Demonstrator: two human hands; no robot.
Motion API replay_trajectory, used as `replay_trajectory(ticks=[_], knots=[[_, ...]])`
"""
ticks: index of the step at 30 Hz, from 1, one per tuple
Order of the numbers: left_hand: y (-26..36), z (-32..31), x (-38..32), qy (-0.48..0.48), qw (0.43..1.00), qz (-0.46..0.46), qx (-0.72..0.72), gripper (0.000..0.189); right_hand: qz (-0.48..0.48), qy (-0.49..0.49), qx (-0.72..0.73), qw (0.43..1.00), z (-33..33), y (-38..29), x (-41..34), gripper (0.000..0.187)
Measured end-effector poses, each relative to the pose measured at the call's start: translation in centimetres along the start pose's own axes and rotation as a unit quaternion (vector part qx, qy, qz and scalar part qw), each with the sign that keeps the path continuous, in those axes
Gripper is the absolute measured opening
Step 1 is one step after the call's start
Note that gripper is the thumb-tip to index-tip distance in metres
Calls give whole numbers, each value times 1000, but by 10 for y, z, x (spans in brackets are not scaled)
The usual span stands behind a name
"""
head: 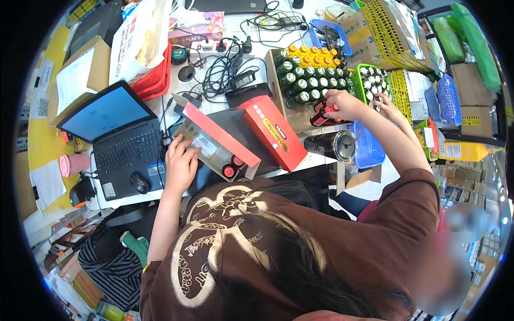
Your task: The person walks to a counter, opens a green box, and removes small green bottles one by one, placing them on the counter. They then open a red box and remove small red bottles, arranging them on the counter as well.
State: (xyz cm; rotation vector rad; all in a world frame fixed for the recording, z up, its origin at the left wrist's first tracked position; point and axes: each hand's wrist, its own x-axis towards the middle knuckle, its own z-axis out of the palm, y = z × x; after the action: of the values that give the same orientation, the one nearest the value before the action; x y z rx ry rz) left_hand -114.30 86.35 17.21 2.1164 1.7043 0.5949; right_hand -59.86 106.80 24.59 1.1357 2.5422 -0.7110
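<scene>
My left hand (180, 162) holds the left end of an open red cardboard box (225, 138), its fingers over the edge. Two small bottles with red caps (233, 166) sit at the box's near right end. My right hand (347, 105) reaches into a cardboard tray (277, 80), fingertips closed on a red-capped bottle (331, 109) among dark bottles with red labels (320, 114). Green bottles with pale caps (312, 83) and yellow-capped bottles (317, 56) fill the tray behind. A closed red carton (273, 132) stands between my hands.
Another hand (391, 109), apparently a co-worker's, is at a green basket (363, 86) of small bottles. A lidded tumbler (343, 145) with a straw lies near a blue basket (369, 148). To the left are a laptop (120, 140) and mouse (139, 182). Tangled cables (221, 72) lie behind.
</scene>
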Motion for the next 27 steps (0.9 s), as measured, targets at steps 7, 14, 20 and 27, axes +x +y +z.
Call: replay_trajectory(ticks=[7, 14, 20, 27], knots=[[9, 7, 10, 15, 1000, -17, 13, 28, -101, -11, -138, 985, 30, 24, 1, 31], [14, 9, 12, 16, 999, -23, 30, 32, -89, -76, -222, 968, 45, 20, 8, 31], [11, 10, 12, 24, 999, -8, 24, 32, -119, -20, -241, 963, 35, 13, 1, 37], [2, 7, 8, 4, 1000, -10, 17, 29, 14, 228, -161, 960, -54, -108, 0, 13]])
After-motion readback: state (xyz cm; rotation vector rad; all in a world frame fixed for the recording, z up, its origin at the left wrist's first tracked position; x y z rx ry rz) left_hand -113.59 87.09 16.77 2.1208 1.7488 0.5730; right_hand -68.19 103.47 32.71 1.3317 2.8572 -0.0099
